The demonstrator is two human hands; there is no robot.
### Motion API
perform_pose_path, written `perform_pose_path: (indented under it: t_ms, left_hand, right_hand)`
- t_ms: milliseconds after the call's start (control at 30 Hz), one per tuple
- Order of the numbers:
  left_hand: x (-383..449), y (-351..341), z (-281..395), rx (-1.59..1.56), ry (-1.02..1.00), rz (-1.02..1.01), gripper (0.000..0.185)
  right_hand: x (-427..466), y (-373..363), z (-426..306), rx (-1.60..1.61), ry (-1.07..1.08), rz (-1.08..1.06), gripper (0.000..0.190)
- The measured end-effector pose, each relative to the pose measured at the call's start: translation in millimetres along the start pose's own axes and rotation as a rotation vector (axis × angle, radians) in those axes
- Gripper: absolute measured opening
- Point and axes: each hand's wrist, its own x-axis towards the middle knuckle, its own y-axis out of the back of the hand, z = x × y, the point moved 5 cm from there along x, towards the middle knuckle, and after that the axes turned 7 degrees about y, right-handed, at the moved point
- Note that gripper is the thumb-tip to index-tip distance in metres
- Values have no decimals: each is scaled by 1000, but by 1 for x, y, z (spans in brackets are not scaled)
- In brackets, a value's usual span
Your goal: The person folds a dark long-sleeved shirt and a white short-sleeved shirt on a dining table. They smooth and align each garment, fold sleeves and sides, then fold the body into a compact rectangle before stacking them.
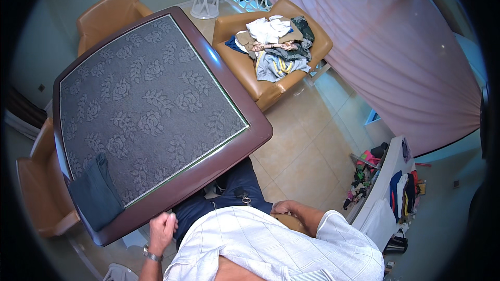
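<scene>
My left hand is curled into a loose fist just off the front edge of the table, a watch on its wrist. Nothing shows between its fingers. At the table's near left corner lies a folded dark garment, partly over the wooden rim. On the right, my right hand is bent down beside my hip at the tan chair arm; its fingers are mostly hidden. I sit close to the table in dark blue trousers with a metal ring at the waist.
A tan leather armchair beyond the table holds a heap of clothes. Two more tan armchairs stand along the left. On the right, a white bed or bench carries folded garments. A white stool stands at the back.
</scene>
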Motion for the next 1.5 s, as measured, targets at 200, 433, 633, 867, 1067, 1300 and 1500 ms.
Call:
perform_pose_path:
  t_ms: [200, 433, 633, 867, 1067, 1300, 1500]
  left_hand:
    - [-56, -26, -191, -17, 285, 403, 44]
    - [-40, -51, -276, -999, 581, 346, 31]
    - [-36, -44, -256, -633, 884, 400, 32]
    - [-23, -93, -198, -534, 1066, 438, 35]
    - [2, -136, -158, -486, 1048, 499, 39]
    - [-85, -314, -110, -475, 1198, 467, 44]
    - [-116, -479, -60, -602, 1362, 426, 49]
  right_hand:
    - [-16, -43, 100, 639, -243, 42, 78]
    - [-38, -47, 83, 618, -266, -15, 85]
    - [-21, -23, 54, 376, -314, -146, 88]
    - [-34, 98, 84, 56, 161, 83, 48]
    - [-97, 235, 15, -17, 296, 475, 29]
    - [-186, 354, -165, -87, 328, 265, 23]
    - [-225, 292, -329, -305, 422, -74, 28]
